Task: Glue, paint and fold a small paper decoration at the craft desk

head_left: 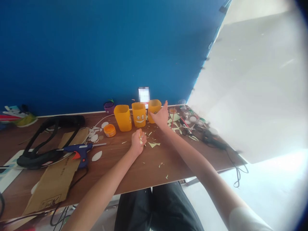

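Note:
Three orange cups stand in a row near the blue wall: a left cup, a middle cup with a smiling face on its front, and a right cup partly covered by my right hand. My right hand is open at that cup's front right side, thumb and fingers spread apart; whether it touches the cup I cannot tell. Low over the table, in front of the middle cup, my left hand is closed around pale paper scraps. More pale green paper scraps lie between my hands.
An open orange paint jar sits left of the cups. Further left are a blue glue gun, cardboard and a black headset-like strap frame. Brushes, scraps and small containers clutter the right, beside a black corded tool.

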The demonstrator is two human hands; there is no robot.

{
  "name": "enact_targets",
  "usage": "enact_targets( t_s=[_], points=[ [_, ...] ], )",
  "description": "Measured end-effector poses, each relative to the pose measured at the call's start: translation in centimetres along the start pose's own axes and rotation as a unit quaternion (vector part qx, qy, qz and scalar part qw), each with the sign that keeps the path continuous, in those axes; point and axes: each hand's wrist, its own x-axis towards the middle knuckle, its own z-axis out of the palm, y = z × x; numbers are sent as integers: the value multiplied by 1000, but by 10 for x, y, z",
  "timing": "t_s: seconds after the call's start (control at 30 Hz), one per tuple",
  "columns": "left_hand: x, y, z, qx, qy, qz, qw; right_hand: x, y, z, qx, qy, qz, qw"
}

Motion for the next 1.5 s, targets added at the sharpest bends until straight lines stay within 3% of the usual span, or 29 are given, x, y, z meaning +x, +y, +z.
enact_targets(
  t_s=[0.1, 0.2, 0.33, 0.5, 0.77, 1.0, 1.1, 1.2, 1.27, 1.37, 1.5],
  points=[
    [1, -1, -1, 4, -24, -6, 1000, 3, 3, 8, 6, -52, 19, 998],
    [4, 1, -3, -17, -49, -4, 999, 12, 10, 2, 26, -52, 28, 998],
    [7, 0, -4, -13, -70, 9, 997, 51, 31, -11, 39, 1, 47, 998],
    [6, -4, -3, 35, -97, 36, 994, 95, 59, -4, 46, -14, 65, 997],
    [6, -6, -6, 52, -91, 36, 994, 110, 80, 25, 25, -46, 52, 997],
    [7, -5, -5, 51, -93, 28, 994, 131, 99, 7, 9, -48, 85, 995],
    [7, -5, -5, 45, -87, 31, 995, 112, 82, -2, -17, -14, 105, 994],
    [7, -6, -5, 42, -83, 32, 995, 62, 46, -5, 13, 51, 14, 999],
    [7, -6, -5, 40, -80, 31, 996, 25, 18, -3, 95, -15, -80, 992],
    [8, -5, -5, 26, -56, 29, 998, -13, -18, 6, 212, -173, -166, 947],
    [8, -3, -4, 19, -31, 18, 999, -25, -47, 24, 218, -181, -128, 950]
  ],
)
